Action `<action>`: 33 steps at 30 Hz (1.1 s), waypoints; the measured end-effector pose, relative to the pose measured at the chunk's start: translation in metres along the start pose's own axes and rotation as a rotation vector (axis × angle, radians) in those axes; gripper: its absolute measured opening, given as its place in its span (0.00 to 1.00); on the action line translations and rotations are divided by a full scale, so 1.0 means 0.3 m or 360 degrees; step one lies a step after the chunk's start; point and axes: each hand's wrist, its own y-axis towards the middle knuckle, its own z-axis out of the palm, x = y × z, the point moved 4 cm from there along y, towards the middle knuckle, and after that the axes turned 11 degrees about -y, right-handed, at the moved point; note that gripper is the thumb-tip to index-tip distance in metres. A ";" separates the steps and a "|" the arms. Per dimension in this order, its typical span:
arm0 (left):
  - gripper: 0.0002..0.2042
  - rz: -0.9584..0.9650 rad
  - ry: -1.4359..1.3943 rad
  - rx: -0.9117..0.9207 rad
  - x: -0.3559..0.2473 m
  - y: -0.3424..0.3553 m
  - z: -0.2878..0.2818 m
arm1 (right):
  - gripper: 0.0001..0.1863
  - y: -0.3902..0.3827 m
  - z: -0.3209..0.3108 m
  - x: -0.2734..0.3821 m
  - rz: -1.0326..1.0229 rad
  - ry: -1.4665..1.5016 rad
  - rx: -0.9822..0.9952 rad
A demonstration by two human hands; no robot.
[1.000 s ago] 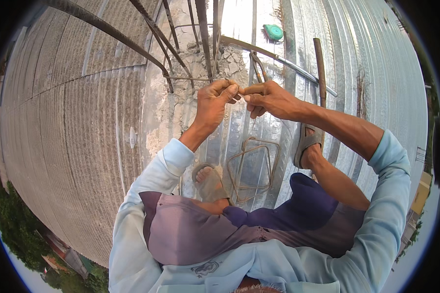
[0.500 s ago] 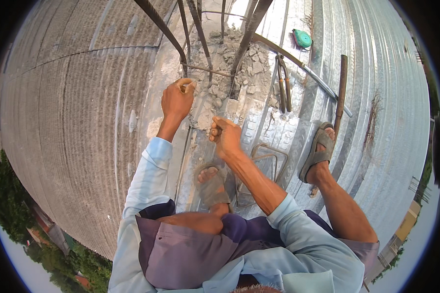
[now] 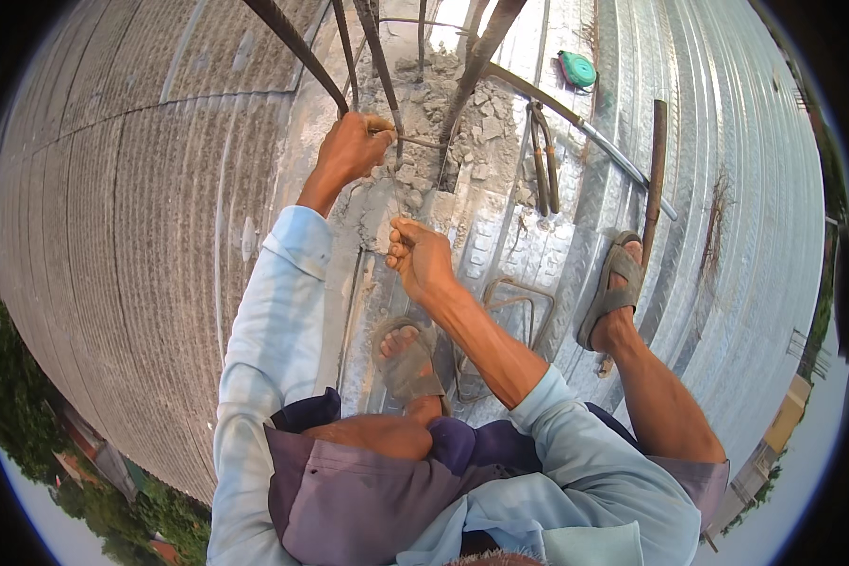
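Note:
Several upright rusty rebars (image 3: 463, 94) rise from broken concrete, with a thin horizontal steel tie bar (image 3: 423, 142) across them. My left hand (image 3: 351, 149) is at the left rebars, at the end of this tie bar, thumb and fingertips pinched together; what they grip is hidden. Lower and to the right, my right hand (image 3: 419, 258) is closed with thumb against forefinger on a thin wire (image 3: 395, 193), which runs up toward the rebars by my left hand. Pincers (image 3: 546, 162) with brownish handles lie on the metal decking to the right.
Grey rubble (image 3: 488, 123) surrounds the rebar bases. Farther right are a green tape measure (image 3: 577, 70), a bar with a silvery tube end (image 3: 623, 162), a rusty rod (image 3: 657, 160) and a wire bundle (image 3: 717, 226). Bent steel stirrups (image 3: 519, 300) lie between my sandalled feet. Corrugated sheeting (image 3: 151, 236) spreads left.
My left hand has moved up and right, to the rebars and tie bar. My right hand has shifted slightly left and up, and the thin wire now shows above it.

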 end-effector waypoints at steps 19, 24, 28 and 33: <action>0.18 -0.0058 -0.0711 0.0137 -0.015 0.026 0.047 | 0.08 0.005 0.000 0.026 -0.0116 -0.0230 -0.0024; 0.25 -0.0060 -0.0579 0.0458 -0.087 -0.027 0.047 | 0.08 0.014 -0.012 0.027 -0.0122 -0.0192 -0.0057; 0.25 -0.0153 -0.0412 0.0380 -0.022 0.053 0.018 | 0.08 0.016 0.028 -0.008 -0.0069 -0.0172 0.0042; 0.30 0.0078 -0.0118 -0.0933 -0.046 -0.103 0.148 | 0.08 0.022 -0.022 0.027 -0.0119 -0.0136 -0.0030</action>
